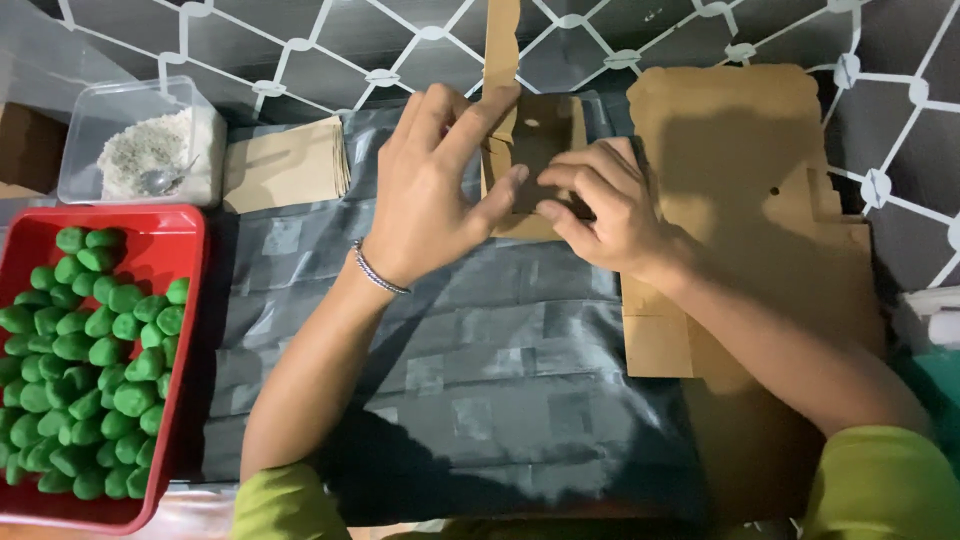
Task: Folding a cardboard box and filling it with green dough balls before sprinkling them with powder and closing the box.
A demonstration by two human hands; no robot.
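From my feed I see a grey floor covering [300, 70] with a white lattice pattern, a dark grey sheet [480, 380] spread over it, under dim indoor light casting soft shadows.

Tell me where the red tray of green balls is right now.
In the head view, the red tray sits at the far left edge, on the left hand's side, just below the clear plastic tub of white powder and beside the grey mat.

Matt brown cardboard box [530, 150], glossy tray [160, 245]
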